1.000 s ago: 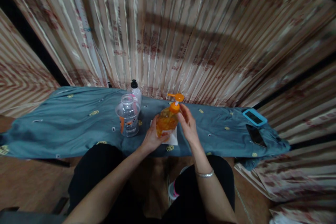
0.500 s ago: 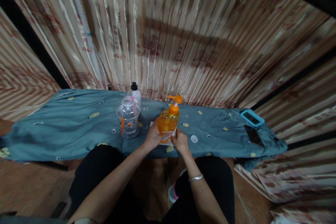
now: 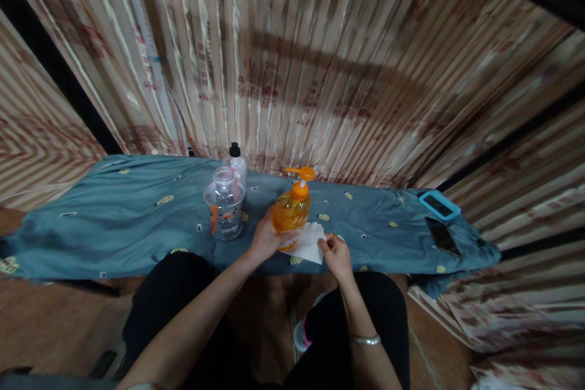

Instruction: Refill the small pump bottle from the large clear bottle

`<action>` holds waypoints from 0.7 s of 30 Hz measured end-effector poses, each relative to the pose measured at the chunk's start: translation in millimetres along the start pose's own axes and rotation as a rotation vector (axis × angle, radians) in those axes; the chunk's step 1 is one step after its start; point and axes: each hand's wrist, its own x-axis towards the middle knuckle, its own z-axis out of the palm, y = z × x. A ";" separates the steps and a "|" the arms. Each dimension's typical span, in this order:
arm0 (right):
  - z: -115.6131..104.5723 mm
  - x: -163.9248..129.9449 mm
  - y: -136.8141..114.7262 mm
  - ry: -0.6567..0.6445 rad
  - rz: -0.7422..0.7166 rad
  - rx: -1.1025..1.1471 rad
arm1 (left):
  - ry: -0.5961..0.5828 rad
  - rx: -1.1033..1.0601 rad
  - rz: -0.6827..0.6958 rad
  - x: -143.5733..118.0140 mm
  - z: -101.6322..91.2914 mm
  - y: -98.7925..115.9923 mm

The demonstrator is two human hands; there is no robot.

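My left hand (image 3: 267, 236) is wrapped round the lower left side of an orange pump bottle (image 3: 291, 212), which stands nearly upright near the table's front edge. Its orange pump nozzle points left. A white paper sheet or tissue (image 3: 311, 244) sticks out to the right from beneath or beside the bottle's base; where it ends under the bottle is hidden. My right hand (image 3: 335, 251) pinches the right edge of this paper between thumb and fingers. Just behind that hand a small white round thing (image 3: 340, 237) is mostly covered.
A clear wide-bodied plastic bottle (image 3: 225, 210) stands left of my left hand, with a black-capped bottle (image 3: 236, 164) behind it. A blue-framed device (image 3: 439, 205) and a dark phone (image 3: 442, 236) lie at the right end of the cloth-covered table (image 3: 123, 213). A curtain (image 3: 283, 73) hangs behind.
My right hand has moved right, away from the bottle, drawing the white paper out so more of it shows. The pump bottle has shifted slightly left with my left hand still on it.
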 end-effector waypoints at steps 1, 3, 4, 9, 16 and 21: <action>-3.1 0.2 -0.7 0.008 0.001 0.070 | 0.000 -0.002 -0.010 0.0 -0.1 -0.6; -9.6 0.1 -6.4 0.033 -0.002 0.199 | -0.008 0.000 -0.020 -0.1 -0.6 -0.5; -13.5 -0.8 -12.0 0.056 -0.006 0.258 | -0.011 0.005 -0.019 -0.3 -1.0 0.2; -33.9 -13.3 -65.4 0.134 -0.051 0.561 | -0.021 0.045 -0.025 -1.3 -1.8 6.3; -1.8 -7.0 -120.1 0.031 -0.517 0.727 | -0.017 0.067 -0.055 -3.5 -2.7 21.5; 28.6 12.3 -127.1 0.291 -0.688 0.221 | -0.019 0.087 -0.059 -4.6 -3.6 25.2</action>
